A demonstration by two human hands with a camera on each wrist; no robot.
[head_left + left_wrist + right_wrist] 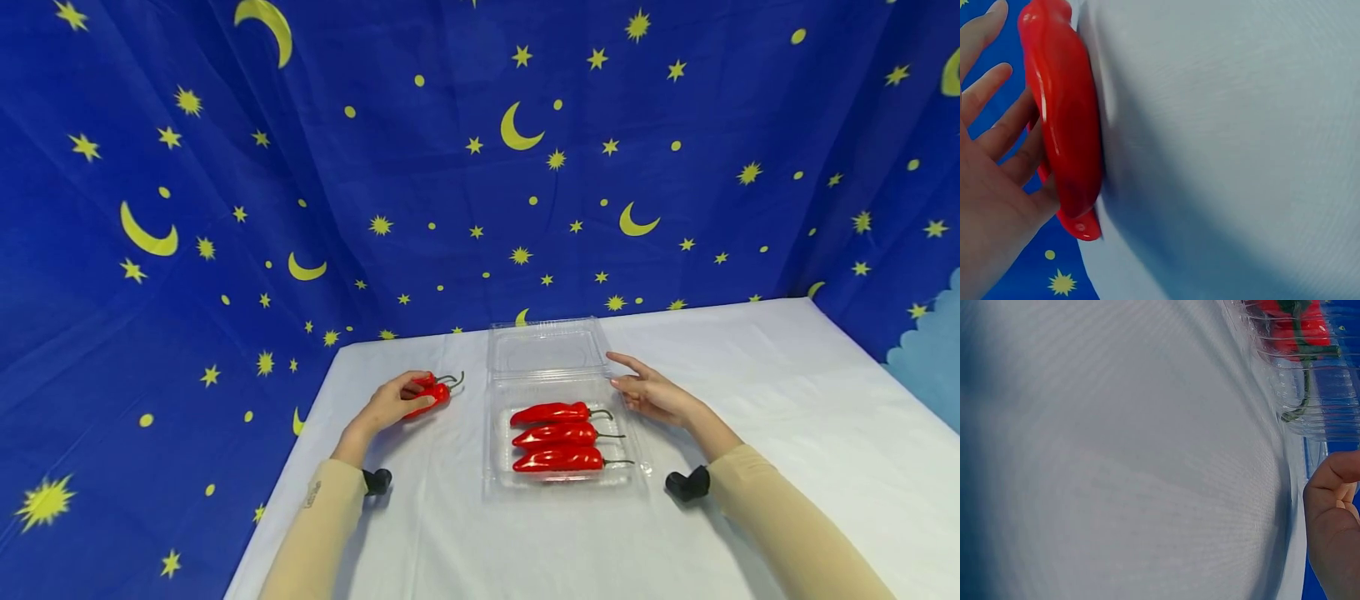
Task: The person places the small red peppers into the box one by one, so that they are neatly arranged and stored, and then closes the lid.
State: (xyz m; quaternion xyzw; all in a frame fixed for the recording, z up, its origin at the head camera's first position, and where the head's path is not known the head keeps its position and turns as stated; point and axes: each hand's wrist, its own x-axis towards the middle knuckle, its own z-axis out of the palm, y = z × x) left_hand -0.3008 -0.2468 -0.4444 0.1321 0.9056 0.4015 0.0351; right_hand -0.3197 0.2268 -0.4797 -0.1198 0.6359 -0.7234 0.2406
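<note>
Beige sleeves (318, 517): both reach over the near part of the desk (427, 542); the black wrist mounts (377, 482) stick out and could snag the tray if an arm swings inward.
Clear tray (497, 454): open, mid-desk, thin-looking; a bump would likely slide it.
Tray peppers (558, 434): three lie side by side, stems (618, 462) toward the tray's right wall; those may catch at the rim if the lid folds down.
Left hand (388, 406): fingers loosely spread about the loose pair, no firm grip showing; contact is partly hidden.
Loose peppers (438, 392): two, close together near the desk's left edge; glossy skin could slip, and lifting one might roll its neighbour toward that edge.
Right hand (658, 396): index finger straight, nothing visibly held, just beside the lid's right side; touch is unclear, but a nudge could skew the tray.
Clear lid (546, 350): folded back by the desk's far edge; a springy hinge might swing it up.
Starry curtain (480, 192): hangs behind; a shoved lid could rub it.
</note>
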